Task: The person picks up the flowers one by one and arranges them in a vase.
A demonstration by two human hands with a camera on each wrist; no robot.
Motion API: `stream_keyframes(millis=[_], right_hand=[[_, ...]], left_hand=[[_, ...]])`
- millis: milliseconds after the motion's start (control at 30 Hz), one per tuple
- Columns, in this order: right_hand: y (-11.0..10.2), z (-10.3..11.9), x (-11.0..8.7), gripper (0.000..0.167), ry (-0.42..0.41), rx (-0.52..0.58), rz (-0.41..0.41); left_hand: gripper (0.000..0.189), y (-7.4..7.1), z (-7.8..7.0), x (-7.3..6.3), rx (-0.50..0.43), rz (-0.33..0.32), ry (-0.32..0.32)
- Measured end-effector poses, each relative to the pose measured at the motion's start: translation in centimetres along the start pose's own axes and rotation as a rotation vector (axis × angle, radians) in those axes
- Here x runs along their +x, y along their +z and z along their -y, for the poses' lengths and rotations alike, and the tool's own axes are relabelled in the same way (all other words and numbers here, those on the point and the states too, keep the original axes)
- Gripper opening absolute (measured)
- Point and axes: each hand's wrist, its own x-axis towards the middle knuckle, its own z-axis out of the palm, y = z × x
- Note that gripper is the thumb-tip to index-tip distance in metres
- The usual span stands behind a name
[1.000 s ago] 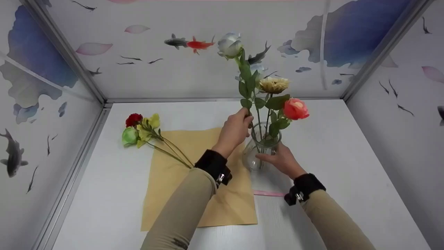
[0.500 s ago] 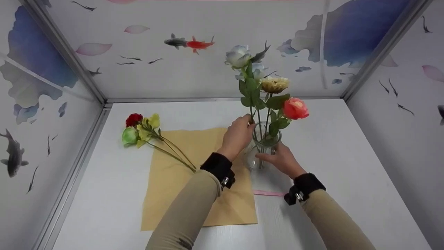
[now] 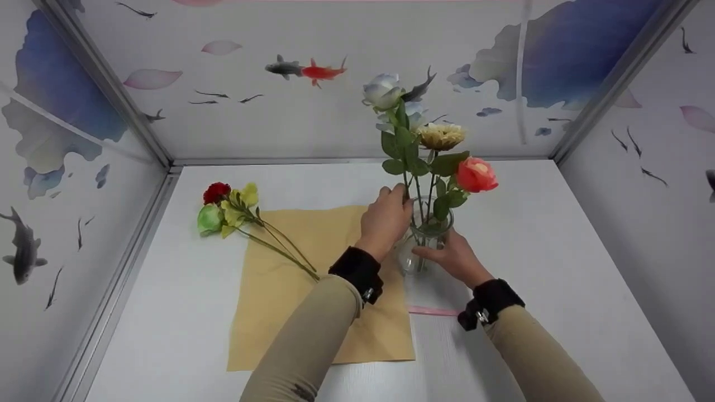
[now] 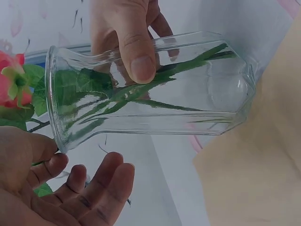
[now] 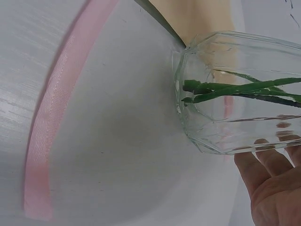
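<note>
A clear glass vase (image 3: 410, 258) stands on the white table, held by my right hand (image 3: 459, 258), thumb in front and fingers round the far side. Beside the rim, my left hand (image 3: 384, 222) pinches the stem of a white rose (image 3: 382, 92). That rose leans over the vase, overlapping another pale flower (image 3: 417, 115) behind it. A yellow flower (image 3: 441, 137) and a coral rose (image 3: 476, 175) rise from the mouth. Several green stems (image 5: 240, 88) cross inside the glass in the right wrist view. The left wrist view shows thumb and forefinger meeting at the rim.
Brown wrapping paper (image 3: 279, 329) lies left of the vase. Across its upper left stretch the stems of a red carnation (image 3: 217, 193), a green rose (image 3: 210, 219) and yellow blossoms (image 3: 246, 196). A pink ribbon (image 5: 59, 108) is in front of the vase. Printed walls enclose the table.
My left hand has moved down and right with the white rose, whose bloom now sits lower and closer to the other flowers. My right hand stays on the vase.
</note>
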Motion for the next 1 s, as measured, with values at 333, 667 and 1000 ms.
stream_keyframes(millis=[333, 667, 1000], right_hand=[[-0.04, 0.02, -0.05, 0.105, -0.022, 0.006, -0.004], [0.01, 0.09, -0.05, 0.105, -0.008, 0.008, 0.000], [0.03, 0.05, -0.07, 0.107, 0.005, 0.029, 0.006]], left_hand=[[0.029, 0.44, -0.08, 0.49, -0.009, 0.008, -0.013], [0.026, 0.78, -0.04, 0.64, -0.015, 0.006, 0.008], [0.027, 0.87, 0.03, 0.62, -0.067, 0.024, -0.012]])
